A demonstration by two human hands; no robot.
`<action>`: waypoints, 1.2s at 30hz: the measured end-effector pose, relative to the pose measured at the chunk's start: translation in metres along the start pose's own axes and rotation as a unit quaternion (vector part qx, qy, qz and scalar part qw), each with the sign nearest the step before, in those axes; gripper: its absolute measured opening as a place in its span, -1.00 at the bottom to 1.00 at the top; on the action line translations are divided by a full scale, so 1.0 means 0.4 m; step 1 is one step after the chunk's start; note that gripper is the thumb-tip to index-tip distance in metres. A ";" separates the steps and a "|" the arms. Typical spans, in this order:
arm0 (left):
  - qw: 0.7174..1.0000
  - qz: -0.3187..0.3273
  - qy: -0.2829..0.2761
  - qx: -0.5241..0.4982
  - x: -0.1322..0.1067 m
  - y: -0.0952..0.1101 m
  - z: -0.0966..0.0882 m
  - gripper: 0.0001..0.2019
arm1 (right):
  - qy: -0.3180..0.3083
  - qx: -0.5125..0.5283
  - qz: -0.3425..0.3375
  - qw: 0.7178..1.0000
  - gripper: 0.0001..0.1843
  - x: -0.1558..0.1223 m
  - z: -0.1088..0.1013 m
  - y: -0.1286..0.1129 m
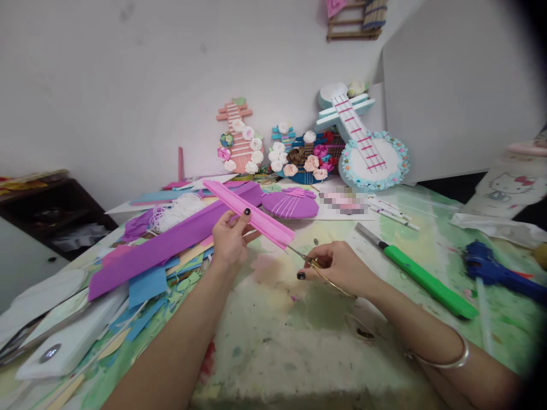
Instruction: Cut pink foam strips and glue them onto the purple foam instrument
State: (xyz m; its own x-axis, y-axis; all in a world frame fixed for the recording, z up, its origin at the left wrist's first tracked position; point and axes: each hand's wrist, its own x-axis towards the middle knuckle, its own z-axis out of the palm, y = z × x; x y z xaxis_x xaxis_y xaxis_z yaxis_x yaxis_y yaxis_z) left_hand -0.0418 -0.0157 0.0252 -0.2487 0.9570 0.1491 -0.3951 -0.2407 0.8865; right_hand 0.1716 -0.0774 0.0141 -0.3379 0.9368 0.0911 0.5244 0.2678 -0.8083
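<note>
My left hand pinches a long pink foam strip and holds it tilted above the table, its far end pointing up and left. My right hand grips small gold scissors, and the blades touch the strip's near end. A wide purple foam sheet lies just left of my left hand on a heap of blue and green offcuts. A purple guitar-shaped foam piece with white strings rests beyond the strip.
A green-handled utility knife lies right of my right hand, and a blue glue gun sits further right. Decorated foam guitars lean on the back wall. A white device sits at the near left.
</note>
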 end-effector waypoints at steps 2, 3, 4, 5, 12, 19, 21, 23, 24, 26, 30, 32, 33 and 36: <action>1.000 -0.001 -0.007 0.000 -0.001 -0.001 0.000 -0.61 | -0.009 0.027 0.006 1.000 -0.61 -0.001 0.000 -0.002; 1.000 0.000 -0.007 0.000 -0.001 -0.001 0.001 -0.61 | -0.012 0.035 0.009 0.999 -0.61 -0.001 -0.001 -0.003; 1.000 0.002 -0.005 0.000 -0.001 -0.001 0.001 -0.61 | -0.015 0.039 0.013 0.999 -0.61 -0.001 -0.001 -0.004; 1.000 0.004 -0.001 0.001 -0.001 -0.001 0.001 -0.61 | -0.016 0.039 0.015 0.999 -0.61 -0.001 -0.001 -0.004; 1.000 0.005 0.025 0.013 -0.001 0.000 -0.001 -0.65 | -0.012 -0.005 0.008 1.000 -0.61 0.001 -0.001 -0.001; 0.999 -0.004 0.021 0.030 -0.008 0.000 0.003 -0.67 | 0.004 -0.034 0.001 0.999 -0.60 0.002 0.002 0.002; 0.999 -0.007 0.020 0.029 -0.009 0.000 0.005 -0.68 | 0.001 -0.027 0.004 1.000 -0.61 0.001 0.004 0.006; 0.999 -0.009 0.018 0.025 -0.010 -0.001 0.005 -0.68 | -0.001 -0.016 0.007 1.000 -0.61 0.000 0.006 0.009; 1.000 -0.011 0.017 0.023 -0.010 -0.003 0.005 -0.68 | -0.002 -0.010 0.009 1.000 -0.61 0.000 0.006 0.009; 1.000 -0.017 0.017 0.017 -0.010 -0.005 0.006 -0.69 | -0.004 0.003 0.012 1.000 -0.61 0.000 0.006 0.007; 0.999 -0.019 0.021 0.015 -0.012 -0.008 0.009 -0.71 | -0.010 0.028 0.021 0.999 -0.59 0.001 0.005 0.003; 1.000 -0.015 0.020 0.014 -0.012 -0.009 0.009 -0.71 | -0.012 0.029 0.022 0.999 -0.58 0.002 0.004 0.004; 1.000 -0.014 0.019 0.013 -0.013 -0.009 0.010 -0.71 | -0.012 0.026 0.021 0.999 -0.57 0.002 0.004 0.006; 1.000 -0.014 0.016 0.007 -0.013 -0.010 0.009 -0.71 | -0.007 0.008 0.013 1.000 -0.56 0.002 0.004 0.008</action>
State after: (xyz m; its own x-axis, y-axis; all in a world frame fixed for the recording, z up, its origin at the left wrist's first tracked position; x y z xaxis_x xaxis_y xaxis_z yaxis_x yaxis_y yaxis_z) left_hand -0.0356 -0.0193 0.0224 -0.2666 0.9576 0.1095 -0.3894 -0.2110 0.8966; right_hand 0.1718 -0.0761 0.0107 -0.3355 0.9400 0.0621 0.5209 0.2401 -0.8191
